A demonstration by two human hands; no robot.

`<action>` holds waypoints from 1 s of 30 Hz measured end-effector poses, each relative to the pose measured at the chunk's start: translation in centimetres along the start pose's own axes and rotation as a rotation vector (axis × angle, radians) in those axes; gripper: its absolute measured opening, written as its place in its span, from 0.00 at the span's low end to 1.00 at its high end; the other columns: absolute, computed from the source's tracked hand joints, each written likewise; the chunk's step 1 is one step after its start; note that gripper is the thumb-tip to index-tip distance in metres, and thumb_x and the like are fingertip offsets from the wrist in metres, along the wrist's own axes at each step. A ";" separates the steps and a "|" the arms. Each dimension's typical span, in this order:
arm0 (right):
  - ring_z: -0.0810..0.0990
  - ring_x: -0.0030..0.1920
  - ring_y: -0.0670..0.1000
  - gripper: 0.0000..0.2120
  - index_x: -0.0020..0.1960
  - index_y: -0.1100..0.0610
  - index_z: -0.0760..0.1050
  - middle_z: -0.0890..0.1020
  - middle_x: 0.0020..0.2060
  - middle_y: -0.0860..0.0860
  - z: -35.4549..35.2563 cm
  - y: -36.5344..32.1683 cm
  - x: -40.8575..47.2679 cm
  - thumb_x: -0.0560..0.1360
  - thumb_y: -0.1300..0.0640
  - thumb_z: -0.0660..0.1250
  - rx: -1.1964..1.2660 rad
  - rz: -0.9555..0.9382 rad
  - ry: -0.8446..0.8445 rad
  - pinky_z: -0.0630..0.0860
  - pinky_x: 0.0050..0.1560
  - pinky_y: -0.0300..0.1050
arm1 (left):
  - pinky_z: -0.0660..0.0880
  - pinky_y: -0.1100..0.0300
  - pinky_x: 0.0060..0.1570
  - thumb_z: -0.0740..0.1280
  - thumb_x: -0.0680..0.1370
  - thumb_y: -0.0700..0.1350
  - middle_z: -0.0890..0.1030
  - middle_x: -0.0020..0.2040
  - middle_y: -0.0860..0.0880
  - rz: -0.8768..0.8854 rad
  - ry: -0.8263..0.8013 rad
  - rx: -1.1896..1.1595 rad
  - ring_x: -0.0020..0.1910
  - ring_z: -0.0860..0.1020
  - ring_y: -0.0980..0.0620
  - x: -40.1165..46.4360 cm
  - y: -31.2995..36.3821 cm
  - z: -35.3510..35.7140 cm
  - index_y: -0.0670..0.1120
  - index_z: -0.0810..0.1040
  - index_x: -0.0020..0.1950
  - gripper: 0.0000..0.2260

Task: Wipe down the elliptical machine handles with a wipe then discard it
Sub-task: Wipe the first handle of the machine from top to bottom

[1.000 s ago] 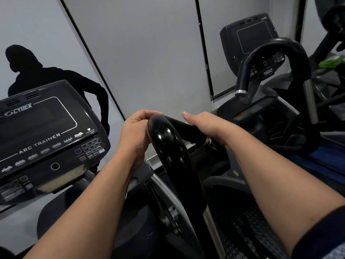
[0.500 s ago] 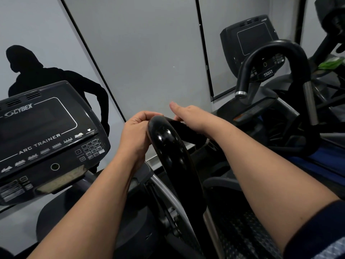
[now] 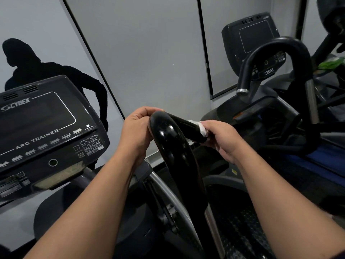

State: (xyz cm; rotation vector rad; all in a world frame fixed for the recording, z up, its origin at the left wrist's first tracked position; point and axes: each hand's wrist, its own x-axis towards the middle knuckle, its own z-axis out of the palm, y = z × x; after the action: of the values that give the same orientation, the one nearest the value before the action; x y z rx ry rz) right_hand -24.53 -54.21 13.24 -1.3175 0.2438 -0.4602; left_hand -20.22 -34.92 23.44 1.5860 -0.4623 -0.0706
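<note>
Room: grey wall panels (image 3: 149,53) with dark seams; a black silhouette figure (image 3: 37,70) printed on the left panel.
Machine: console (image 3: 43,131) marked CYBEX / ARC TRAINER, left of the left hand's fingers; screen dark.
Handle: glossy black looped handle (image 3: 168,143), centre of view; runs up from below, bends at the top, then runs away to the right. Light reflections along the near curve.
Left arm: bare forearm enters from lower left, wrist straight.
Left hand (image 3: 137,131): fingers curled over the top bend of the handle from its left side, gripping it; fingertips hidden behind the handle.
Right arm: bare forearm enters from lower right; dark sleeve edge at frame corner.
Right hand (image 3: 222,139): fingers wrapped round the far right-hand run of the handle with the wipe trapped between fingers and handle.
Wipe: white wipe (image 3: 202,128), crumpled, only a small part showing at the thumb side of the right hand's fingers, touching the handle.
Hands: well apart along the handle, the bend between them.
Beyond right fingers: second machine's console (image 3: 250,40) marked 750AT and a matte black curved handle (image 3: 276,53) with a metal end cap.
Below: textured black foot plate (image 3: 239,232).
</note>
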 end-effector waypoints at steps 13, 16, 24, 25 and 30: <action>0.85 0.35 0.52 0.11 0.41 0.59 0.78 0.83 0.38 0.59 2.1 3.0 -3.8 0.78 0.71 0.63 0.268 0.132 0.222 0.81 0.49 0.51 | 0.74 0.61 0.31 0.64 0.77 0.30 0.80 0.34 0.45 -0.012 -0.004 0.005 0.30 0.76 0.52 -0.2 0.3 -0.1 0.39 0.82 0.47 0.09; 0.85 0.32 0.49 0.06 0.48 0.59 0.75 0.83 0.38 0.55 3.7 3.1 -4.9 0.81 0.66 0.62 0.394 0.206 0.141 0.80 0.42 0.46 | 0.74 0.60 0.33 0.63 0.77 0.30 0.80 0.34 0.45 -0.013 -0.007 0.014 0.30 0.76 0.51 -0.3 0.3 -0.1 0.40 0.82 0.45 0.10; 0.85 0.28 0.50 0.08 0.49 0.60 0.77 0.85 0.30 0.54 6.4 -0.2 -6.3 0.83 0.62 0.61 0.693 0.468 0.112 0.80 0.49 0.50 | 0.74 0.60 0.32 0.64 0.77 0.30 0.81 0.32 0.48 -0.023 0.005 0.010 0.30 0.76 0.52 -0.7 0.4 -0.1 0.40 0.82 0.47 0.09; 0.85 0.30 0.51 0.08 0.48 0.61 0.78 0.85 0.30 0.54 6.6 -0.4 -6.3 0.83 0.62 0.62 0.693 0.481 0.105 0.80 0.51 0.50 | 0.73 0.58 0.33 0.64 0.77 0.30 0.81 0.32 0.47 -0.026 0.010 0.007 0.31 0.76 0.51 -0.7 0.4 -0.1 0.40 0.82 0.47 0.09; 0.83 0.35 0.50 0.07 0.50 0.61 0.80 0.84 0.30 0.53 7.4 -1.4 -7.0 0.82 0.59 0.65 0.668 0.438 0.042 0.82 0.56 0.47 | 0.67 0.52 0.37 0.62 0.76 0.29 0.79 0.40 0.38 -0.057 0.027 0.002 0.40 0.71 0.42 -0.7 0.1 -0.1 0.40 0.84 0.47 0.12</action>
State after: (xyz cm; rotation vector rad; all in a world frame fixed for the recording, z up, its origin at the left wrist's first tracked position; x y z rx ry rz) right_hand -27.89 -44.81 15.80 -0.5756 0.3653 -0.1660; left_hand -20.80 -34.58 23.39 1.6003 -0.3967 -0.0918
